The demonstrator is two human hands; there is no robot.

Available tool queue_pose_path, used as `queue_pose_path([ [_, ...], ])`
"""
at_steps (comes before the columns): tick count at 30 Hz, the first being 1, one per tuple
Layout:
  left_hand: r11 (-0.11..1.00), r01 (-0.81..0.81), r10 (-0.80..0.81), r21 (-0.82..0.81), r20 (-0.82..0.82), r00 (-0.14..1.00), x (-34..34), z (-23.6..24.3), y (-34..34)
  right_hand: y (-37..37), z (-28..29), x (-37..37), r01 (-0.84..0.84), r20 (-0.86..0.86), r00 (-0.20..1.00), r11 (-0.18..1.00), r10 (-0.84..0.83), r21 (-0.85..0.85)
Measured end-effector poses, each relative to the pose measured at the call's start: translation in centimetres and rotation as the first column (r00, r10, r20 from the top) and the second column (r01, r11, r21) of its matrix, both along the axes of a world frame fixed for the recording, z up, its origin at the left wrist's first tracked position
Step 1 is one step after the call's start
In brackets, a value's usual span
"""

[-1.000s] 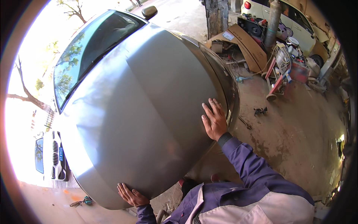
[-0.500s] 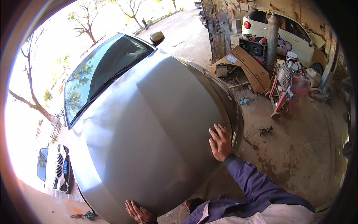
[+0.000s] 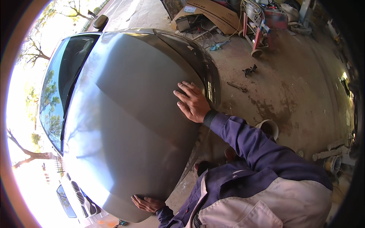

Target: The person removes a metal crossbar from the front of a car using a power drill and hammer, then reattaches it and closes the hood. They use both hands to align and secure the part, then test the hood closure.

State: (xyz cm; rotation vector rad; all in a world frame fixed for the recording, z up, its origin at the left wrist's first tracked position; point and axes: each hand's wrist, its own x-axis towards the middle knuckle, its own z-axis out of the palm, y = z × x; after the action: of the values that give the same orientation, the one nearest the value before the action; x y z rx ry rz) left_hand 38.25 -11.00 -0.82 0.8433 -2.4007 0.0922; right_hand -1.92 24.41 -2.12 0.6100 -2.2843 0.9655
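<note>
A grey car hood (image 3: 140,110) fills the middle of the view, with a windshield (image 3: 74,76) at its far left. My right hand (image 3: 192,102) lies palm down on the hood's right side, close to the edge by the dark headlight (image 3: 208,81). Its fingers are spread and hold nothing. Lower down, my left hand (image 3: 147,203) rests flat on the hood near its front edge, fingers stretched toward the left. Both palms face the metal, so their undersides are hidden.
A white bucket (image 3: 268,128) stands on the floor behind my right forearm. Beyond the car lie a wrench-like tool (image 3: 237,87), a small black part (image 3: 249,70) and a large cardboard piece (image 3: 218,17). A red-framed stand (image 3: 255,36) is farther back. Another car (image 3: 81,197) shows at lower left.
My view has turned down and to the right, so the car sits farther left and the bucket and more of my jacket show. Both hands stay flat on the hood.
</note>
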Motion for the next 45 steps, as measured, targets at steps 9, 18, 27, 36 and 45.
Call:
queue_pose_path([
  [9, 1.0, -0.002, 0.002, -0.001, 0.015, 1.0, 0.1, -0.4, -0.4, 0.1, -0.3, 0.1, -0.004, 0.036, 0.999, 1.0, 0.004, -0.016],
  [18, 1.0, 0.031, -0.031, -0.004, 0.016, 0.999, 0.3, -0.3, -0.9, -0.1, -0.3, 0.1, 0.016, 0.0, 1.0, 0.997, -0.016, -0.076],
  [27, 0.998, 0.057, -0.059, -0.033, -0.056, 0.997, 0.2, 0.5, -0.5, 0.0, 0.5, 0.2, 0.042, -0.03, 0.999, 0.999, -0.042, -0.019],
  [36, 0.993, -0.056, 0.074, 0.101, -0.175, 0.982, 0.8, -0.7, 0.9, 1.6, -2.8, 8.0, 0.071, 0.143, 0.989, 0.975, -0.041, -0.212],
  [45, 0.292, -0.06, 0.804, 0.955, -0.211, 0.557, 4.5, -6.5, 6.2, 1.3, -3.4, 11.4, 0.186, 0.832, 0.305, 0.828, 0.464, -0.53],
])
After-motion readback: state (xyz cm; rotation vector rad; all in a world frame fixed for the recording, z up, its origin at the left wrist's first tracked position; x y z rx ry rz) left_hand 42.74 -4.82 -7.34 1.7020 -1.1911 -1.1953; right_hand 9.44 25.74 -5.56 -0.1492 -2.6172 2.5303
